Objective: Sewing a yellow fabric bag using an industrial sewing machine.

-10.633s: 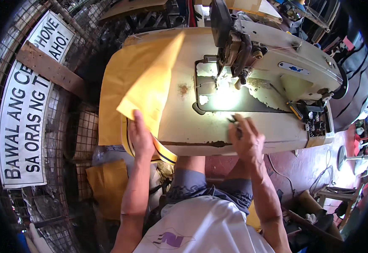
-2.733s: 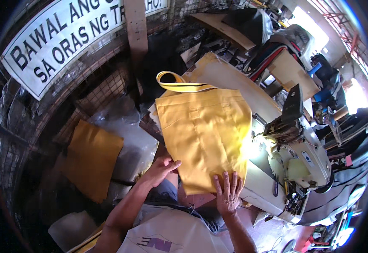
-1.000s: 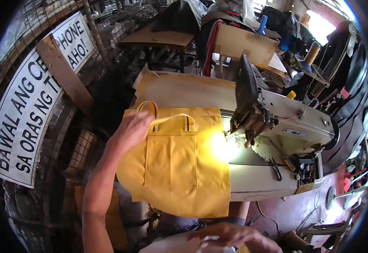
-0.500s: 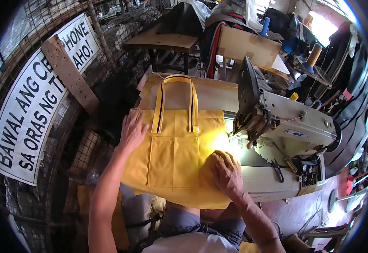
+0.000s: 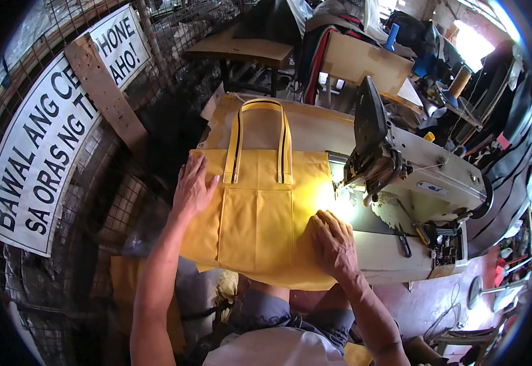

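Note:
A yellow fabric bag panel (image 5: 257, 229) lies flat on the sewing table, with a stitched pocket in its middle. Its strap handle (image 5: 285, 143), yellow with a dark stripe, loops away from me past the top edge. My left hand (image 5: 194, 186) rests with fingers stretched on the panel's upper left side. On the lower right part my right hand (image 5: 333, 241) lies palm down, fingers loosely bent and pressing the cloth. To the right of the panel stands a sewing machine (image 5: 427, 168), its lamp lighting the cloth beside the needle area.
Small scissors or snips (image 5: 404, 244) lie on the table (image 5: 388, 259) by the machine. Behind are a cardboard box (image 5: 366, 58), a thread cone (image 5: 459, 81) and a wooden table (image 5: 241, 49). Wire mesh with a white sign (image 5: 34, 165) borders the left.
The view has shifted slightly, so table and machine sit a little higher and further right. Both hands stay at nearly the same places on the yellow panel.

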Demonstrator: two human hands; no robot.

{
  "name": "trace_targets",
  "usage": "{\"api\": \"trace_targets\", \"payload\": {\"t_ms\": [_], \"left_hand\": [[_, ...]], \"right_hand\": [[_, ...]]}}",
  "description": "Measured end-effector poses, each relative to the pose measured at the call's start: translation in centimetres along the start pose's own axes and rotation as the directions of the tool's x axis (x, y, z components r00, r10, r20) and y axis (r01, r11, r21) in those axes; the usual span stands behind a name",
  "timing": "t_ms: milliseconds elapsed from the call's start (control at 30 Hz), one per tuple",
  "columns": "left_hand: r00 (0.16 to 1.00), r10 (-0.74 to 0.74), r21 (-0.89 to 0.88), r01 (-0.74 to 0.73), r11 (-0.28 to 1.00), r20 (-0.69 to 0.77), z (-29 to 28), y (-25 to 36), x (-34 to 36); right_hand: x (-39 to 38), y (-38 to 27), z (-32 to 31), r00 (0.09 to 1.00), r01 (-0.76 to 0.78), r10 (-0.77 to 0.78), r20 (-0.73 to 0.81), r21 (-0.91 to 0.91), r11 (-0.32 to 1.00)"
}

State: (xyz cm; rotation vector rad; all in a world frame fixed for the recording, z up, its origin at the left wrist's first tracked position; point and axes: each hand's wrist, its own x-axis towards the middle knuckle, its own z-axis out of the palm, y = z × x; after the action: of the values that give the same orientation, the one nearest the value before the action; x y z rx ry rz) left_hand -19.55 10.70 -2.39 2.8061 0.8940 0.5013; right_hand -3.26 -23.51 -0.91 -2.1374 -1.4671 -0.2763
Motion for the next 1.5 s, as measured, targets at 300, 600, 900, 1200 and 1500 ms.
{"api": "trace_targets", "payload": {"t_ms": [300, 600, 900, 1200, 1500], "left_hand": [[0.999, -0.042, -0.049, 0.041, 0.998, -0.025, 0.5, -0.8, -0.1], [0.945, -0.068, -0.347, -0.05, 0.936, -0.32, 1.5, -3.2, 0.3], [0.949, 0.085, 0.044, -0.075, 0.996, -0.303, 0.6, -0.7, 0.2], [0.75, 0.662, 0.486, -0.575, 0.658, -0.009, 0.7, 2.3, 5.9], [0.892, 0.378, -0.019, -0.395, 0.918, -0.248, 2.2, 2.7, 5.3]], "right_hand": [[0.0, -0.1, 0.1, 0.999, -0.003, 0.006, -0.044, 0.066, 0.998], [-0.3, 0.3, 0.3, 0.999, -0.014, 0.016, -0.033, 0.063, 0.998], [-0.4, 0.3, -0.1, 0.999, -0.015, 0.019, -0.04, 0.087, 0.996], [-0.6, 0.4, 0.0, 0.999, -0.032, 0.035, -0.033, 0.073, 0.997], [-0.4, 0.2, 0.1, 0.998, -0.037, 0.04, -0.041, 0.067, 0.997]]}}
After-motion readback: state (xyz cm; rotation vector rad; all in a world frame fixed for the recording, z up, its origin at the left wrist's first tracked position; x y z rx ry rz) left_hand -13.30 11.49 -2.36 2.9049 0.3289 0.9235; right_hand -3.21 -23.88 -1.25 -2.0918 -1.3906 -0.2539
